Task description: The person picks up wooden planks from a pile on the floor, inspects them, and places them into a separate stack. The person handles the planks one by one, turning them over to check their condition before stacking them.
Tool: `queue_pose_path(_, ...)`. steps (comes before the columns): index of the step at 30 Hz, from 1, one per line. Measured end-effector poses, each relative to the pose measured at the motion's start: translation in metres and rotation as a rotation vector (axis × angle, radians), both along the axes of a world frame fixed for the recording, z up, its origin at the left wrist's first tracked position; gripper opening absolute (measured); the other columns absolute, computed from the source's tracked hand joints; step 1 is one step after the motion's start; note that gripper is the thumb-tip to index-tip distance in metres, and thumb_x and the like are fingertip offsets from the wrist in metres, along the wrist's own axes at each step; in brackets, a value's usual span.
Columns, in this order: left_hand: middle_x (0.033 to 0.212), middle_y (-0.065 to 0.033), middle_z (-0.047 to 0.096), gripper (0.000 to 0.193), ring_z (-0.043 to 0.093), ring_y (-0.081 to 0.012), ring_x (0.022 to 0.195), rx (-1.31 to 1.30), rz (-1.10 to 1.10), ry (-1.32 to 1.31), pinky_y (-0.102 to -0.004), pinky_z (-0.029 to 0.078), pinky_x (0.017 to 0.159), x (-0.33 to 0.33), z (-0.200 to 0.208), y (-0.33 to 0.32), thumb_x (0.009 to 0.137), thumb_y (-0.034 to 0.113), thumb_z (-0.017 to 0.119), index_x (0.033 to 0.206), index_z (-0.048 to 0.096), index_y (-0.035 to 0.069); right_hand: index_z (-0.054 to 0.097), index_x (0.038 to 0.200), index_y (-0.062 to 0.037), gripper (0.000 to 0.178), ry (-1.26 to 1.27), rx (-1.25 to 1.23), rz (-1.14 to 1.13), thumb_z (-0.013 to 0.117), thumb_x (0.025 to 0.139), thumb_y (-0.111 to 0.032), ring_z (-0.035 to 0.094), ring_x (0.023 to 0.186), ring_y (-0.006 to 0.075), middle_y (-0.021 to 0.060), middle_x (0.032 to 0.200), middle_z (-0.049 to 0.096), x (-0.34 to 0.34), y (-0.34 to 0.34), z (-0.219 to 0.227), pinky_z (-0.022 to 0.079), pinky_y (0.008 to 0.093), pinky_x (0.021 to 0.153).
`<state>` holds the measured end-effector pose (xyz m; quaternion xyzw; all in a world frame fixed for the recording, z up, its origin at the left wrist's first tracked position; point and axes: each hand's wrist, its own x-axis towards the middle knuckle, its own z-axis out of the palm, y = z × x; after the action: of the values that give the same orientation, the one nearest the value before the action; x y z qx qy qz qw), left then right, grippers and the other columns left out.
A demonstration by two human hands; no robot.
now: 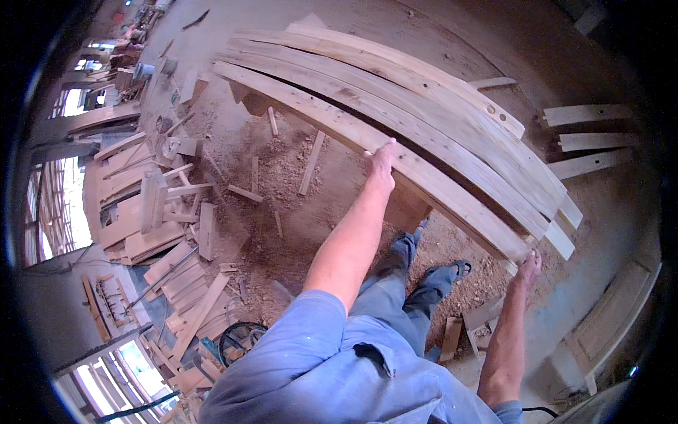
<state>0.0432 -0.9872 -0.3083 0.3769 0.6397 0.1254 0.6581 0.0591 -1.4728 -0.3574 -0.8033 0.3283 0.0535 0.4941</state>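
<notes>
A long, narrow wooden plank runs slantwise in front of me, from the far left down to the near right. My left hand grips its near edge around the middle, fingers over the edge. At the plank's right end, my right hand is closed round the corner. Beyond it lie several more long planks side by side, with a dark gap between the nearest one and the plank I hold. The farthest board has round holes near its right end. The undersides of the planks are hidden.
Short offcuts and wood chips litter the floor under the planks. Stacked boards and scraps crowd the left. Three board ends stick out at the far right. A panelled wooden piece leans at the near right. My feet stand among chips.
</notes>
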Motion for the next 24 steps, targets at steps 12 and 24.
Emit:
queue_pose_path(12, 0.12, -0.026, 0.06, 0.066, 0.062, -0.0301, 0.104, 0.206, -0.027, 0.36, -0.038, 0.052, 0.089, -0.034, -0.008, 0.004, 0.071, 0.022, 0.077, 0.119, 0.052, -0.015, 0.065, 0.104, -0.0025, 0.022, 0.089, 0.206, -0.229, 0.061, 0.089, -0.018, 0.053, 0.07, 0.012, 0.0026, 0.084, 0.061, -0.07, 0.023, 0.037, 0.042, 0.0277, 0.061)
queue_pose_path(24, 0.102, -0.0141, 0.064, 0.04, 0.064, -0.0232, 0.086, -0.034, 0.059, -0.214, -0.0336, 0.053, 0.074, -0.141, -0.006, 0.008, 0.074, 0.009, 0.075, 0.108, 0.06, -0.006, 0.064, 0.094, 0.0007, 0.018, 0.226, 0.191, -0.412, 0.06, 0.086, -0.015, 0.057, 0.08, 0.0169, 0.0047, 0.088, 0.06, -0.138, 0.036, 0.064, 0.048, 0.0334, 0.073)
